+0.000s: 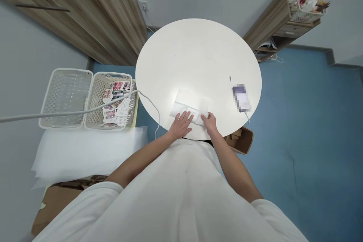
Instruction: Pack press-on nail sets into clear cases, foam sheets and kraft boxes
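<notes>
A thin white packing sheet [185, 109] lies near the front edge of the round white table [198, 53]. Its near part is folded over into a flat band, while the paler far part spreads on the tabletop. My left hand [180, 125] rests flat on the near edge of the band, fingers spread. At the band's right end my right hand [210, 123] pinches the sheet between thumb and fingers. Whether anything is wrapped inside the fold, I cannot tell.
A blurred phone [241, 98] with a cable lies at the table's right. To the left stand a basket [92, 102] of printed cards and a basket of clear plastic [48, 98]. A white cable [70, 113] crosses them. White sheets [85, 155] are stacked below; a cardboard box [246, 141] sits lower right.
</notes>
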### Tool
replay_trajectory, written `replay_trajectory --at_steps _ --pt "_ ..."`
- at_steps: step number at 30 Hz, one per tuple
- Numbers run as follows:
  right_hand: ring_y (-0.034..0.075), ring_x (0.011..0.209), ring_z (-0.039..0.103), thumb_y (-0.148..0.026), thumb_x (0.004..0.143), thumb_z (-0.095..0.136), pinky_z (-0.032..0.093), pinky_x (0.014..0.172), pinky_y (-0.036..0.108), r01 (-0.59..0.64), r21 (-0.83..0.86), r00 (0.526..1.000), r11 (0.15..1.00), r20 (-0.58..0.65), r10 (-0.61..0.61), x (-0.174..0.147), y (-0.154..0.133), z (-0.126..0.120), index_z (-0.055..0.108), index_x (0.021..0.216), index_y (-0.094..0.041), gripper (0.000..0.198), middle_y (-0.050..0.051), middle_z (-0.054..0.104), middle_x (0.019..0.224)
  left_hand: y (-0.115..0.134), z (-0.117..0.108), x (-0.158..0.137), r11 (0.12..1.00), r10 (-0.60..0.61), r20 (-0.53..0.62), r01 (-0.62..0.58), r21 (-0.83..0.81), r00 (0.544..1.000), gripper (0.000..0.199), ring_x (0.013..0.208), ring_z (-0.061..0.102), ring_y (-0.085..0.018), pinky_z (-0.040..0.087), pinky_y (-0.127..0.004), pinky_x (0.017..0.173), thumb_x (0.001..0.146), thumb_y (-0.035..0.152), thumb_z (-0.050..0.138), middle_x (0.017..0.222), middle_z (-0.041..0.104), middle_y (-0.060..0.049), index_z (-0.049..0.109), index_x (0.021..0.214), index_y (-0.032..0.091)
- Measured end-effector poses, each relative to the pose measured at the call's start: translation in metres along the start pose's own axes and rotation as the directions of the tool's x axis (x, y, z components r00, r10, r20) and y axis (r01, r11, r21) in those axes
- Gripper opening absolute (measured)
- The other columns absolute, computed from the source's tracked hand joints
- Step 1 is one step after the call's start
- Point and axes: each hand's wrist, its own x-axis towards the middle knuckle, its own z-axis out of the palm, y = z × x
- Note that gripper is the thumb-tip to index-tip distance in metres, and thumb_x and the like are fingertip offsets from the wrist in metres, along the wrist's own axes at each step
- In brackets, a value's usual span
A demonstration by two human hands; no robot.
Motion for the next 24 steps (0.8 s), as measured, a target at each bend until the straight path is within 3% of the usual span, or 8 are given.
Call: replay_trajectory --at_steps 6,11,16,21,24 --pt "0.014 0.069 0.058 -0.036 0.073 0.053 0.050 0.061 0.027 0.009 0.059 1.000 0.998 -0.030 -0.007 0.000 -0.008 0.008 0.050 0.090 -0.018 0.025 0.004 0.061 0.081 0.005 0.002 0.005 0.999 -0.009 -0.001 0.009 -0.039 1.000 0.063 0.133 0.024 -0.029 0.014 -0.047 0.108 0.084 0.040 0.041 0.144 0.031 -0.013 0.024 0.141 0.019" --pt "0.012 0.067 0.059 -0.031 0.075 0.051 0.052 0.067 0.028 0.037 0.075 0.993 0.996 0.108 -0.045 0.003 -0.020 0.013 0.052 0.090 -0.018 0.020 0.002 0.060 0.077 0.004 -0.001 0.015 0.996 0.044 -0.031 -0.046 -0.083 0.999 0.057 0.129 0.030 -0.030 0.016 -0.047 0.107 0.083 0.037 0.044 0.139 0.037 -0.014 0.034 0.136 0.017" --pt "0.013 0.073 0.062 -0.023 0.077 0.049 0.052 0.074 0.032 0.124 -0.116 0.970 0.986 0.224 -0.095 0.008 -0.024 0.010 0.057 0.099 -0.017 0.024 0.005 0.063 0.090 0.004 -0.010 0.012 0.993 0.003 -0.065 -0.011 -0.119 0.998 0.060 0.128 0.033 -0.029 0.015 -0.048 0.106 0.086 0.037 0.040 0.140 0.037 -0.013 0.024 0.140 0.018" --pt "0.015 0.081 0.058 -0.017 0.077 0.047 0.047 0.084 0.036 0.366 -0.422 0.918 0.830 0.312 -0.246 0.011 -0.023 0.002 0.059 0.109 -0.020 0.034 0.004 0.060 0.090 0.007 -0.015 0.010 0.996 0.032 -0.045 -0.036 -0.085 0.998 0.052 0.126 0.035 -0.029 0.014 -0.051 0.106 0.085 0.030 0.043 0.139 0.038 -0.011 0.033 0.136 0.027" --pt "0.015 0.076 0.054 -0.019 0.078 0.050 0.046 0.084 0.037 0.456 -0.495 0.882 0.739 0.365 -0.299 0.013 -0.020 -0.005 0.054 0.119 -0.023 0.042 0.004 0.053 0.091 0.005 -0.014 0.009 0.996 0.044 -0.026 -0.046 -0.076 0.999 0.049 0.124 0.038 -0.029 0.015 -0.051 0.106 0.085 0.029 0.045 0.137 0.041 -0.011 0.038 0.133 0.027"
